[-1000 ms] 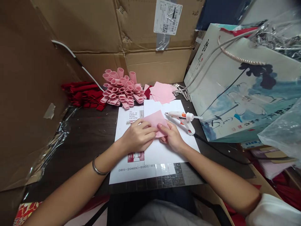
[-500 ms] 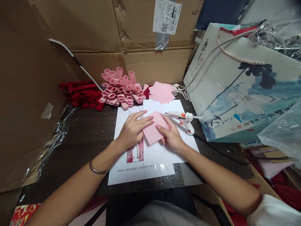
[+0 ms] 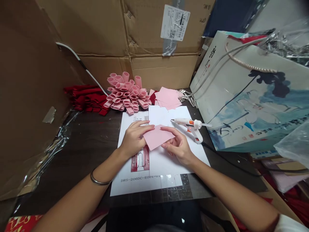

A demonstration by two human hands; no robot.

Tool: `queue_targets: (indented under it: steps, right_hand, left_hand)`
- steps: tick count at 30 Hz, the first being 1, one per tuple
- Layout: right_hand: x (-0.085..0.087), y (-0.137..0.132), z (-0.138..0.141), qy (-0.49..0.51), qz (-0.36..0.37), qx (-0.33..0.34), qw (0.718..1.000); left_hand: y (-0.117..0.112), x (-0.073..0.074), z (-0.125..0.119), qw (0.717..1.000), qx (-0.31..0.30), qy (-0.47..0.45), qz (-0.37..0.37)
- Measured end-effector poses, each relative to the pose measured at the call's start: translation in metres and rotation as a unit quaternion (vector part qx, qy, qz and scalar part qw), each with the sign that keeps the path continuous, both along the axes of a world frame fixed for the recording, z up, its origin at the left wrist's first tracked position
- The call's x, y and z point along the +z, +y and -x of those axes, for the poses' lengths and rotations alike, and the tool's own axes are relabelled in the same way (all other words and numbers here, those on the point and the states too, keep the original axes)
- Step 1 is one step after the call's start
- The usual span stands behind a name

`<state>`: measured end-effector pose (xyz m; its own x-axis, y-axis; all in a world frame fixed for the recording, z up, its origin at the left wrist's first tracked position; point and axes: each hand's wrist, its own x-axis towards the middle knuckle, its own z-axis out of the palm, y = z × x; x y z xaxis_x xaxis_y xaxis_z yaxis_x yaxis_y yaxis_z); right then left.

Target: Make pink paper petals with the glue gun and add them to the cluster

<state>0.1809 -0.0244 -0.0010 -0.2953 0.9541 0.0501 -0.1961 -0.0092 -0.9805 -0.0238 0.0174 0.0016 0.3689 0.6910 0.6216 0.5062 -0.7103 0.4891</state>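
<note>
Gripping pink sheet (image 3: 157, 138) with 2 hands: held at upper left by left hand (image 3: 134, 138), thumb hidden; held on right side by right hand (image 3: 182, 148), index finger at top edge, thumb at lower edge. Held above white paper (image 3: 166, 166). Lying just right, on same paper: glue gun (image 3: 187, 123), nozzle pointing left. Beyond: fanned pink squares (image 3: 168, 97). Farther left: bunched pink rolls (image 3: 127, 93), then red pieces (image 3: 89, 99).
</note>
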Motion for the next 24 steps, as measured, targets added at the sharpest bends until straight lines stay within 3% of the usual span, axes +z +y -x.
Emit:
queue_targets:
  steps: [5,8,11,14,21,24]
  right_hand:
    - [-0.009,-0.001,0.002,-0.058,-0.029,-0.031,0.997]
    - [-0.007,0.003,0.003,-0.111,-0.079,-0.089,0.987]
    - [0.004,0.012,0.005,-0.199,-0.165,-0.107,0.96]
    - [0.013,0.019,0.007,-0.259,-0.241,-0.125,0.927]
    - [0.006,0.016,0.002,-0.253,-0.317,-0.165,0.899]
    - [0.004,0.013,-0.002,-0.244,-0.338,-0.222,0.882]
  left_hand:
    - [-0.005,0.0,-0.004,1.0,-0.006,-0.004,0.011]
    - [-0.007,-0.001,-0.012,0.994,-0.016,-0.068,0.086]
    - [-0.003,-0.001,-0.025,0.972,-0.026,-0.149,0.18]
    - [0.001,0.001,-0.037,0.959,-0.03,-0.186,0.211]
    - [-0.01,0.006,-0.032,0.937,-0.063,-0.2,0.28]
    - [-0.016,0.005,-0.026,0.93,-0.089,-0.203,0.293]
